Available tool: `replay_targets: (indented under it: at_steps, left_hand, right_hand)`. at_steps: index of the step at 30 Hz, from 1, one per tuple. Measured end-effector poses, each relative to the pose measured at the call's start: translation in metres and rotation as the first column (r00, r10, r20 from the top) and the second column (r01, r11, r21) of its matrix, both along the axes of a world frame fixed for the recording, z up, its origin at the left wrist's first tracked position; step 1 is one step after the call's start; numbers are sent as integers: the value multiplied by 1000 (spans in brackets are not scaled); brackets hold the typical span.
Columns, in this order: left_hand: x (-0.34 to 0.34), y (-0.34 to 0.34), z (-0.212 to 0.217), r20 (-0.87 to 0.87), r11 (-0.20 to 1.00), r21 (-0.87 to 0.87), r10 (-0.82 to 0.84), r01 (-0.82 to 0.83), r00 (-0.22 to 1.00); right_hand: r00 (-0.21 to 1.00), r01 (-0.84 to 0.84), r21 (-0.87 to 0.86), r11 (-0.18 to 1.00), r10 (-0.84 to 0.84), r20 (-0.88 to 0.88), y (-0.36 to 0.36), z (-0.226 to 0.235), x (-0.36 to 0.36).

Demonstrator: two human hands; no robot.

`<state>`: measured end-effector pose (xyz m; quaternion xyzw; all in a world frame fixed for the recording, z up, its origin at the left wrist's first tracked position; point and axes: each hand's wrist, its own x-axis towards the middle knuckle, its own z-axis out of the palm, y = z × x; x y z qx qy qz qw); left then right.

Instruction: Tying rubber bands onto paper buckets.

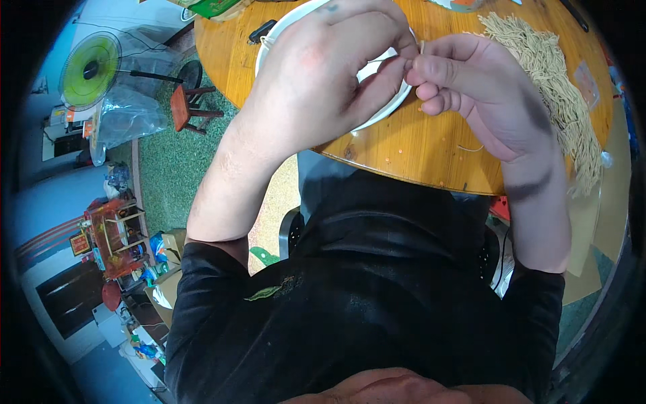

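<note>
My left hand (326, 77) is over a white bowl (380, 116), its thumb and fingertips closed in a pinch. Its tips meet those of my right hand (494, 97), which is also pinched, with the lower fingers curled. A short end of pale string (422, 47) sticks up between the fingertips; the rest is hidden by the fingers. To the right of my right hand lies a thick bundle of beige strings (548, 87). One short loose string (471, 148) rests on the table below my right wrist. Most of the bowl is covered by my left hand.
The round wooden table (404, 158) ends close to my lap. A dark key-like object (261, 31) lies left of the bowl, and a green package (214, 7) at the far left. A small wooden stool (190, 108) and a green fan (91, 69) stand on the floor to the left.
</note>
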<state>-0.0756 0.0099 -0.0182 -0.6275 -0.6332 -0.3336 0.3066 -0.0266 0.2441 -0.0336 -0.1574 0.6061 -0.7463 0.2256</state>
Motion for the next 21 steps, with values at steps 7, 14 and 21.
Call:
replay_targets:
  at_steps: [7,14,21]
  left_hand:
    - [35,-3,25,140,938,-251,278,-238,950]
    - [55,5,36,726,935,-213,346,-284,595]
    - [41,-2,36,749,907,-414,389,-80,536]
  right_hand:
    - [994,108,35,994,-108,5,-3,-2,4]
    - [984,96,162,982,-70,-163,-1,5,9]
    - [990,47,105,993,-33,-135,10,-6,-1]
